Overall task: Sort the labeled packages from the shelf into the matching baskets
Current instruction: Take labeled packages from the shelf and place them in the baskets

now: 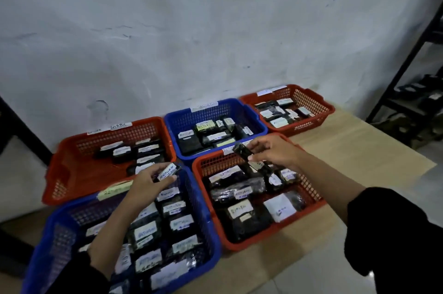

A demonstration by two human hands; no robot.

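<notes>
Five plastic baskets sit on the floor against the white wall [215, 30]: three red, two blue. Taking the far blue basket [256, 123] in the middle as the mark, a red basket [60, 173] lies to its left, another far red basket [318, 104] to its right by the wall, a near red basket [309, 200] just in front of it and touching it, and a near blue basket [203, 197] in front and to the left. Each holds dark wrapped packages with white handwritten labels; most of the writing is too small or blurred to read. White tags are stuck on the back rims, and a pale green strip [115, 189] lies on the near blue basket's rim.

The left hand [146, 181] is over the back of the near blue basket, thumb and fingers pinching a small dark package [169, 171] whose white label faces up; its blue writing looks like "ROTUEM", though I cannot be sure. The right hand [273, 152] hovers just in front of the far blue basket, over the back rim of the near red one, fingertips curled around a second dark package [243, 151] held tilted, its label not readable. Both sleeves are dark. A black shelf [412, 73] with more dark packages stands well to the right of the far blue basket.
</notes>
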